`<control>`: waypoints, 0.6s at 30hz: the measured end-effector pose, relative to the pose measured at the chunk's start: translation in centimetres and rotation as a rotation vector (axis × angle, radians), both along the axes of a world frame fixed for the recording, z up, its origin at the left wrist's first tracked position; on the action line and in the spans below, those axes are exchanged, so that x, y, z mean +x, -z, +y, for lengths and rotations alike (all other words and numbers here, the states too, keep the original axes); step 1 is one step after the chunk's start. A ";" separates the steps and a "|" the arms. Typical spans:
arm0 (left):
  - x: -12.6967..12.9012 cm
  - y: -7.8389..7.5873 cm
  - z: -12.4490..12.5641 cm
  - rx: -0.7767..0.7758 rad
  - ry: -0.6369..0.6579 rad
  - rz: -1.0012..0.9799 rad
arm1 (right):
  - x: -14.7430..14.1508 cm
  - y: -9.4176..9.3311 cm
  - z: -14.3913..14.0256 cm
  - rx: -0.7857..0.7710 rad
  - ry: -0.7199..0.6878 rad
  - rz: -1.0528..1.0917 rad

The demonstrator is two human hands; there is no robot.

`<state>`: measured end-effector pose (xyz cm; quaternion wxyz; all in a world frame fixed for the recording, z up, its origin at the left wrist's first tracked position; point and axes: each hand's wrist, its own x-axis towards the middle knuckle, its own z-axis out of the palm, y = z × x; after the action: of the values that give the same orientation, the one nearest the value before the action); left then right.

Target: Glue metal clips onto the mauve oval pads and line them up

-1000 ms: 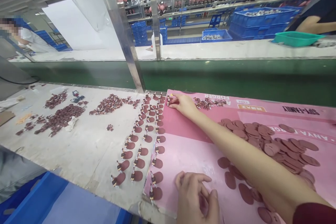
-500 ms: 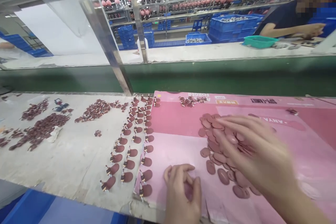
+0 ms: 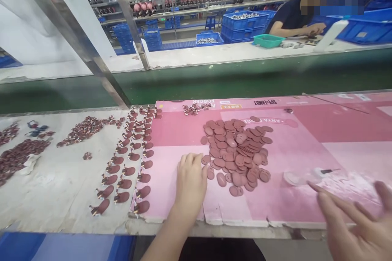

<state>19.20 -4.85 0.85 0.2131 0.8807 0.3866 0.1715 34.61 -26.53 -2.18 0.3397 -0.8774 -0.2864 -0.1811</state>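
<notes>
My left hand (image 3: pixel 191 179) rests on the pink mat (image 3: pixel 165 191) at the left edge of a pile of flat reddish-brown oval discs (image 3: pixel 226 155). Its fingers are curled down and close together; what they hold, if anything, is hidden. At the lower right, my right hand (image 3: pixel 352 216) is held over the mat with its fingers apart and nothing visible in them. Just beyond its fingertips lies a small clear bottle (image 3: pixel 290 178) with a white cap end and a thin dark needle tip.
Rows of discs with small figure parts attached (image 3: pixel 122 171) stand along the mat's left edge. Heaps of small dark-red parts (image 3: pixel 82 129) lie on the white table (image 3: pixel 70 195). A metal post (image 3: pixel 101 73) rises behind. Across the green strip, a co-worker (image 3: pixel 290 20) sits near a teal tray (image 3: pixel 268 40).
My right hand has left the disc pile and moved right and down toward the small bottle, fingers spread. My left hand has moved up beside the pile. The camera view has turned right.
</notes>
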 end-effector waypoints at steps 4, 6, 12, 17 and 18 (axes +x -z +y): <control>1.9 0.4 -0.5 0.069 -0.021 0.096 | 1.0 0.8 1.6 0.024 -0.099 0.093; 2.2 0.9 -0.6 0.113 -0.038 0.108 | 1.3 1.1 2.3 -0.010 -0.112 0.073; 2.2 0.9 -0.3 0.067 -0.012 0.084 | 1.2 1.3 3.1 -0.027 -0.222 -0.063; 0.5 -0.8 -0.1 -0.270 -0.016 -0.183 | 0.4 1.1 2.8 0.026 0.001 -0.299; -0.1 -0.9 -0.2 -0.328 -0.014 -0.253 | 0.4 1.3 2.8 0.068 0.043 -0.369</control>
<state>19.05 -5.05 1.79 0.3995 0.8029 0.3855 0.2170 35.05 -23.74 -3.49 0.3068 -0.8232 -0.3190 -0.3556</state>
